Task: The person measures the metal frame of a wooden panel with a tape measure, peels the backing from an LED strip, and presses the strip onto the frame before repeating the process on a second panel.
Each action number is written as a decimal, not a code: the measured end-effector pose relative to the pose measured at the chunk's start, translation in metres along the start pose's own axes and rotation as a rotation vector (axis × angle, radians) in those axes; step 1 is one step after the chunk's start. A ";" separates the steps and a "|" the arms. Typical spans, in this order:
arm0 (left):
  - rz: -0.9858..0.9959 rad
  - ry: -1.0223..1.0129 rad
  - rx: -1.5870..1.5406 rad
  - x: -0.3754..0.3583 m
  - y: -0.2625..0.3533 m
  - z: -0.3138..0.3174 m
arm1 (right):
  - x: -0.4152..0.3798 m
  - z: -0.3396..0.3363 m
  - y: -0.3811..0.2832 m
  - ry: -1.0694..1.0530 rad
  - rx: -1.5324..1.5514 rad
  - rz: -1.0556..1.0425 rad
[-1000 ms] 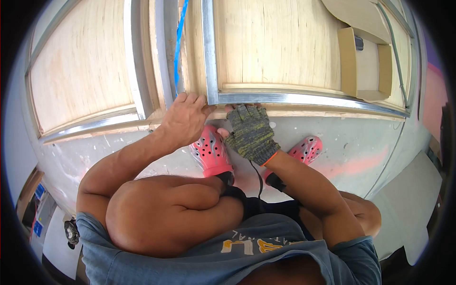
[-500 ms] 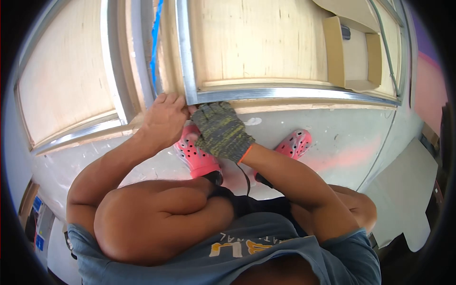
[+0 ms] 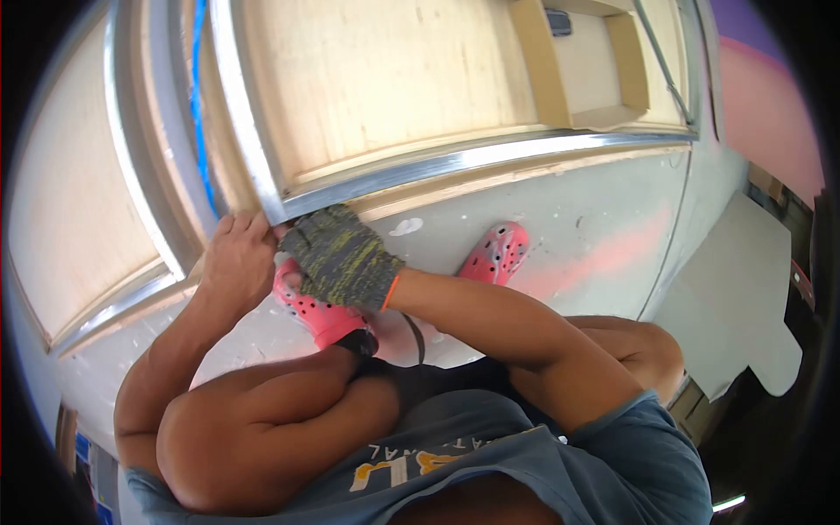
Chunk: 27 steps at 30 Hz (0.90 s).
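Note:
My bare left hand (image 3: 238, 262) is closed, its fingers curled at the lower end of a blue strip (image 3: 199, 114), beside the corner of a metal-edged wooden panel. What its fingertips hold is hidden. On my right hand (image 3: 343, 261) is a grey-and-yellow knit glove with an orange cuff; bare skin shows at the thumb. That hand is closed too, its fingers bent against the shiny metal edging (image 3: 455, 162) at the same corner, nearly touching the left hand. Whatever may be in its grip is out of sight.
An open cardboard box (image 3: 547, 66) with a small dark object (image 3: 558, 23) in it lies on the plywood panel (image 3: 394, 79). My pink clogs (image 3: 497, 252) stand on the paint-marked grey floor (image 3: 577, 219). At right lies a grey sheet (image 3: 726, 297).
The camera view has turned, so the panels and hands appear farther left and the hands lower. Both hands stay at the same metal corner, with little visible change in grip.

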State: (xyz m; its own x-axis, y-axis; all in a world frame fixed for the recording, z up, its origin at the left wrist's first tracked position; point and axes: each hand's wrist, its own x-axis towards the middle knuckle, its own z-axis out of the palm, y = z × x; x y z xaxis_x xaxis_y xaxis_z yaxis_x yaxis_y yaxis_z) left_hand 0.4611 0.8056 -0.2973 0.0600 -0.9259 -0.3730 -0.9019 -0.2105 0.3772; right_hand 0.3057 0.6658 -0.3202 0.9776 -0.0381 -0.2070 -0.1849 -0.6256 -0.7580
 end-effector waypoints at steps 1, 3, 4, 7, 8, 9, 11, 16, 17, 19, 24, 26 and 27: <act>-0.016 -0.012 0.012 0.000 0.001 -0.001 | 0.001 0.001 -0.001 0.073 0.038 -0.022; -0.035 -0.067 0.005 0.004 0.002 -0.007 | 0.003 0.002 0.001 0.053 0.042 -0.010; -0.035 -0.091 -0.002 0.005 0.003 -0.010 | 0.004 0.003 0.001 0.026 0.041 -0.004; -0.024 -0.053 -0.019 0.003 0.004 -0.001 | 0.005 0.002 0.002 -0.037 0.045 0.037; -0.043 -0.031 0.006 0.003 0.004 0.003 | 0.004 0.001 0.003 -0.039 0.014 0.007; -0.062 -0.009 0.029 0.005 0.006 0.004 | 0.003 -0.004 0.006 -0.044 -0.016 -0.022; -0.043 -0.045 0.018 0.007 0.006 0.000 | -0.002 -0.017 0.021 -0.056 -0.042 -0.046; -0.041 -0.024 0.041 0.006 0.011 -0.006 | -0.041 -0.072 0.064 -0.072 -0.178 -0.114; -0.033 -0.014 0.062 0.007 0.011 -0.005 | -0.052 -0.086 0.079 -0.120 -0.199 -0.098; -0.055 -0.047 0.037 0.007 0.013 -0.004 | -0.075 -0.116 0.108 -0.151 -0.215 -0.032; -0.110 -0.089 0.022 0.008 0.016 -0.010 | -0.142 -0.201 0.182 -0.067 -0.405 0.025; -0.104 -0.063 0.019 0.010 0.019 -0.011 | -0.176 -0.229 0.218 -0.067 -0.492 0.119; -0.106 -0.057 0.016 0.011 0.020 -0.011 | -0.190 -0.245 0.234 -0.034 -0.561 0.140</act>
State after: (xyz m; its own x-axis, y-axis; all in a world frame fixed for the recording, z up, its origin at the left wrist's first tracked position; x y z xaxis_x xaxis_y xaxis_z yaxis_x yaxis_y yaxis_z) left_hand 0.4489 0.7879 -0.2845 0.1312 -0.8792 -0.4581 -0.8987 -0.3005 0.3194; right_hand 0.1009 0.3354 -0.3063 0.9423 -0.1306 -0.3083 -0.2213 -0.9340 -0.2804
